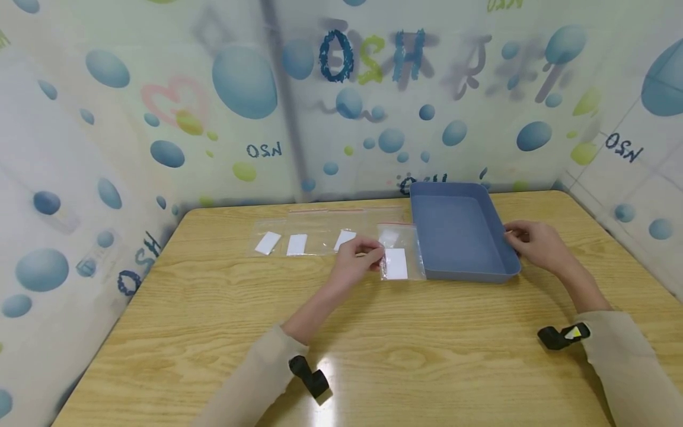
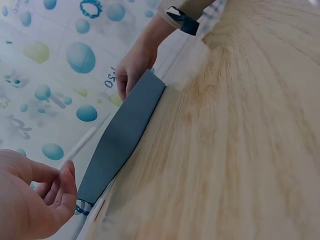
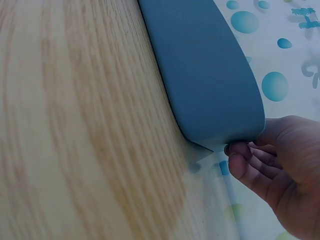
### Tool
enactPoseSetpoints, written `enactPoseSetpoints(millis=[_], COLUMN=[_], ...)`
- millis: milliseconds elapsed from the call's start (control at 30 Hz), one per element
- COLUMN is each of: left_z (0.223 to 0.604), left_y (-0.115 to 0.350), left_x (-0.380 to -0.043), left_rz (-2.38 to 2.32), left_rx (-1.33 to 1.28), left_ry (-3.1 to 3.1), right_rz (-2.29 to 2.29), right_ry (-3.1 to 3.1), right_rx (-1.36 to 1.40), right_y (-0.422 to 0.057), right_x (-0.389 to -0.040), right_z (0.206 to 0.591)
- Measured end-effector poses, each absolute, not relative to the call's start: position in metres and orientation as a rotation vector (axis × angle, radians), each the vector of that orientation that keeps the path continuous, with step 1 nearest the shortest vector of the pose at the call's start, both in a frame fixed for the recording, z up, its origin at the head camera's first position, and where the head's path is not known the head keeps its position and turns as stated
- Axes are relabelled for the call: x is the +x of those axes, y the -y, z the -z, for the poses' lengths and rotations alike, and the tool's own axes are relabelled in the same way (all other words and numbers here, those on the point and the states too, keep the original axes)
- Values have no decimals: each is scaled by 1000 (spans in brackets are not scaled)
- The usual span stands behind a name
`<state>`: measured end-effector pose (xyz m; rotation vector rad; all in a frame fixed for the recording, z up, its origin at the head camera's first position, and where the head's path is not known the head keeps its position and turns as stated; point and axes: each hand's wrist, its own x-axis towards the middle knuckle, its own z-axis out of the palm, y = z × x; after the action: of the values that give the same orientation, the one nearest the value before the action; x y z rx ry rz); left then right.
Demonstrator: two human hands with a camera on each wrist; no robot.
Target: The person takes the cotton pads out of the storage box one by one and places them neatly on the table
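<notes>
My left hand (image 1: 354,259) pinches a clear zip-lock bag (image 1: 396,264) by its left side, a white rectangular piece inside it. The bag is raised over the table, just left of a blue-grey tray (image 1: 453,228). In the left wrist view, that bag appears almost edge-on, between the thumb and fingers. My right hand (image 1: 535,244) grips the tray's right wall, thumb and fingers at the rim. The right wrist view has the same hand (image 3: 285,172) at the tray's corner (image 3: 220,100), some fingertips partly hidden.
Several more clear bags (image 1: 315,222) with white pieces lie in an overlapping row left of the tray, at the back of the wooden table (image 1: 341,344). A wall covering with blue bubbles (image 1: 245,83) stands right behind the table edge and along both sides.
</notes>
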<state>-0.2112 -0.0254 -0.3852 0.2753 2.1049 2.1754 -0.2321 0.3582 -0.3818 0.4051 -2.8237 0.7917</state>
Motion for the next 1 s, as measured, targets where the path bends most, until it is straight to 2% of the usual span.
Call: enactPoseSetpoints(millis=[1000], left_z=[395], left_y=[64], left_x=[-194], left_rz=[-1915], left_rx=[172], left_ry=[-2158], right_rz=[-829], right_ry=[2852], right_rx=[393], right_y=[-360], right_x=[-232], right_z=[382])
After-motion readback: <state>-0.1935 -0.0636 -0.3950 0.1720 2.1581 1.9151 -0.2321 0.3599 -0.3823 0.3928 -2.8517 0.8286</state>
